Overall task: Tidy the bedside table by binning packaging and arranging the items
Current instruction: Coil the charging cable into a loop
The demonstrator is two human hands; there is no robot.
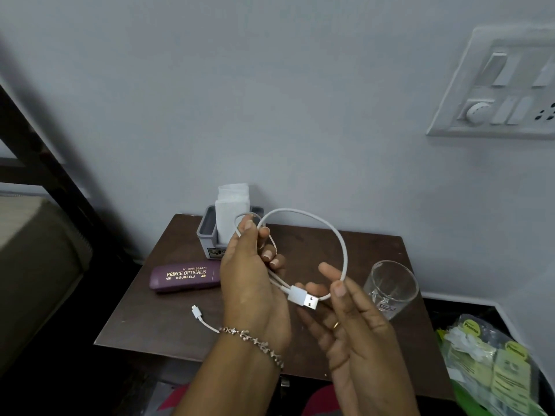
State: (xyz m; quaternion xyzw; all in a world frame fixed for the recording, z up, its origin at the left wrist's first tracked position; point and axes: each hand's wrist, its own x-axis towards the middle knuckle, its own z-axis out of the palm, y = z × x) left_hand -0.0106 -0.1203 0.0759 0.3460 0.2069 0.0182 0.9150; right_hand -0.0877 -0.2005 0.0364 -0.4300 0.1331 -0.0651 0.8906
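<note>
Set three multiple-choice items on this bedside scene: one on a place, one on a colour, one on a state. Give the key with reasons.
1. Where is the spectacle case?
A. On the table, left of the left hand
B. On the floor
C. In a drawer

2. What colour is the cable?
A. Black
B. White
C. Red

3. What state is the cable in?
A. Plugged into a wall socket
B. Lying flat and straight
C. Held in loops by both hands

Key:
1 A: the purple case rests on the brown tabletop, left of the left hand.
2 B: the cord and its USB plug are white.
3 C: the left hand grips the loops, the right hand pinches the cord, and the USB plug hangs free.
</note>
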